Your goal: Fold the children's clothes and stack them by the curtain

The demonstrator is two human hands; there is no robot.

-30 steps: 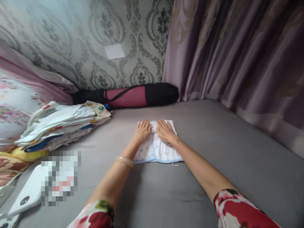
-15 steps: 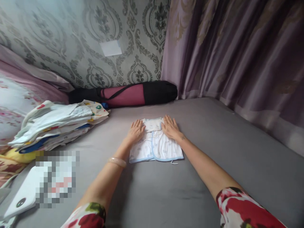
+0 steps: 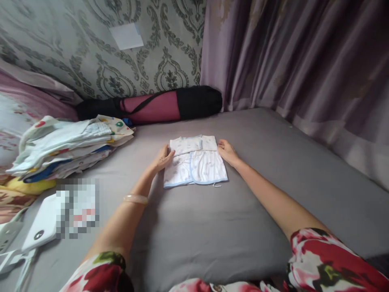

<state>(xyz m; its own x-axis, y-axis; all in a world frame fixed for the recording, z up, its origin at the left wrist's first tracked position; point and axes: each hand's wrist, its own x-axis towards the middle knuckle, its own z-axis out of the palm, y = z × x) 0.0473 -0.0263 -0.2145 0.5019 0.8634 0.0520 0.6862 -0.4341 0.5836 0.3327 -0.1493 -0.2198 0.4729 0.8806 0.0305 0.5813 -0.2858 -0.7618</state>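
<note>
A small white baby shirt (image 3: 208,166) with blue trim and a faint print lies on the grey bed sheet, its sleeves folded inward across the top. At its left edge is my left hand (image 3: 164,157), thumb apart from the fingers and touching the cloth. Against the opposite edge, near the folded sleeve, my right hand (image 3: 228,153) rests on its side with slightly bent fingers. Neither hand visibly grips the fabric. A short white tie string (image 3: 216,185) sticks out below the hem.
A stack of folded clothes (image 3: 67,142) sits at the left. Behind lies a long black and maroon bag (image 3: 158,107) by the wall. A white device (image 3: 42,223) and cables (image 3: 26,267) are at the lower left. Purple curtains (image 3: 273,61) hang on the right.
My hands have moved from lying flat on top of the shirt out to its two sides, uncovering the folded sleeves. The camera view has tilted down somewhat.
</note>
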